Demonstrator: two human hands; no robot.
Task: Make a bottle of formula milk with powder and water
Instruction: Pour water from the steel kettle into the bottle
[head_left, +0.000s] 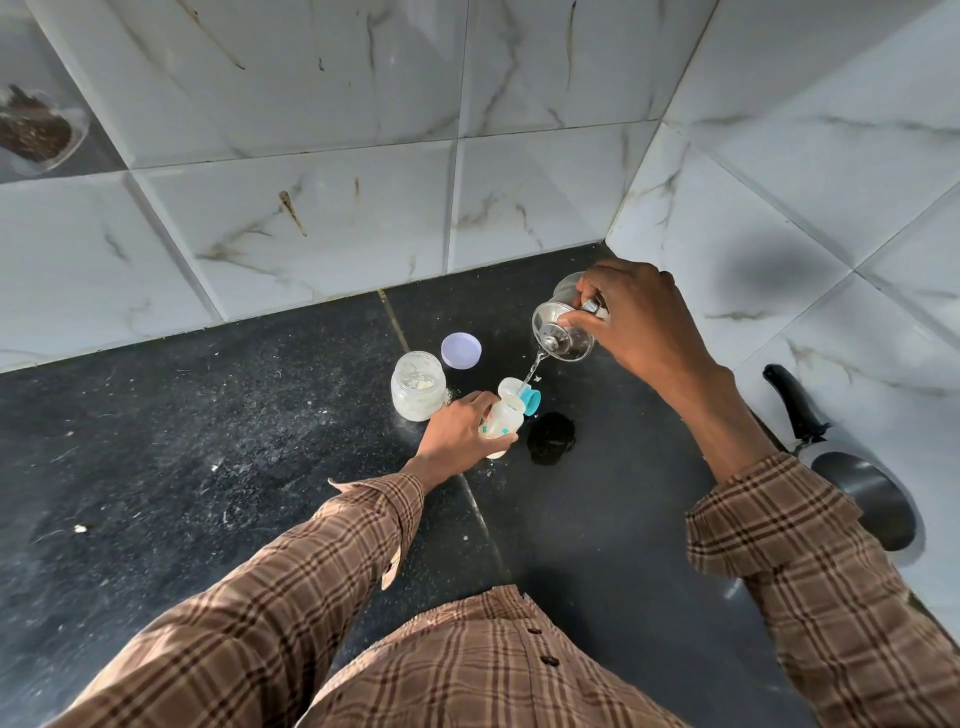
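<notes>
counter (208, 415): black speckled stone, dusted with white powder
right hand (639, 325): clamped on steel jug (563, 332), tilted, thin water stream falling
left hand (457, 434): wrapped round bottle (503, 415)
bottle: small, translucent plastic, mouth open, on counter under stream
powder jar (418, 384): clear, round, lid off
lid (461, 351): lilac disc

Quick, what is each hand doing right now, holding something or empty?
Left hand: closed around the baby bottle, steadying it on the counter.
Right hand: closed on a tilted steel jug, pouring water into the bottle.
</notes>
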